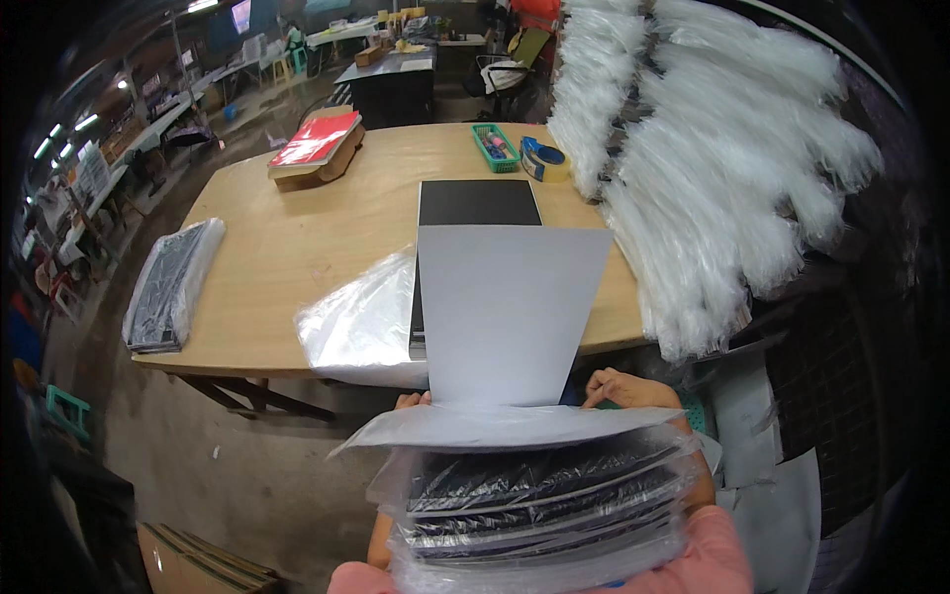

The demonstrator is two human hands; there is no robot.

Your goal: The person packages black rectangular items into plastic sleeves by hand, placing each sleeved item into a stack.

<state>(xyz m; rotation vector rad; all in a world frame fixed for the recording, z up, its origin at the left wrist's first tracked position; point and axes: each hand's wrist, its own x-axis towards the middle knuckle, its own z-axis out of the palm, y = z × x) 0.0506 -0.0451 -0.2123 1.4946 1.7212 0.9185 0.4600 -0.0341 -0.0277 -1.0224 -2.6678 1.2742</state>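
Note:
A large white sheet [510,312] stands up before me, its lower end at a clear plastic bag [524,428]. Close to the sheet's lower left corner, a few curled fingers of my left hand [412,400] show; the rest is hidden. My right hand [633,388] is at the lower right, fingers bent and closed, and what it pinches is not clear. Nearest my body sits a stack of plastic-wrapped dark packs [544,505]. Behind the white sheet, a black flat panel [478,203] lies on the table, partly covered.
Loose clear plastic bags [361,317] lie on the wooden table [257,238]. A wrapped pack [170,287] is at its left edge. Farther back are a red-topped stack [317,144], a green basket [495,148] and tape rolls [544,160]. Plastic bundles [693,178] pile at right.

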